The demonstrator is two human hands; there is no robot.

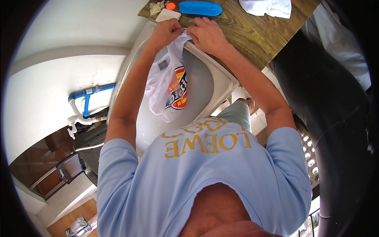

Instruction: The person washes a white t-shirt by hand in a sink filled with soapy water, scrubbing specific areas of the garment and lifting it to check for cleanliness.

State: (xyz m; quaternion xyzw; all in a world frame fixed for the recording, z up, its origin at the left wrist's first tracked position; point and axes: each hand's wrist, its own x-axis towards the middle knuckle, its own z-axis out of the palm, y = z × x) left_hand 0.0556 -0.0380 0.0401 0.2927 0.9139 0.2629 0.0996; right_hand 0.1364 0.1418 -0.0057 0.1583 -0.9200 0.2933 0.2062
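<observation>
Two hands, left hand [166, 31] and right hand [205, 34], are pinching a white printed garment [167, 85] with closed fingers. Below the grip, it is hanging into a white basin [221, 85]; just beyond, a blue brush [200, 8] is lying.

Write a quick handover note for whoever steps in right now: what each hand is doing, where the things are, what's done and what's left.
Left hand: gripping the top edge of the white printed garment.
Right hand: gripping the same edge, close beside the left.
The garment hangs down into the grey tub at the wooden counter.
On the counter: blue brush, white bar, white cloth.
Done: garment lifted and held up by its edge.
Left: cannot tell; whether it is washed does not show.
</observation>
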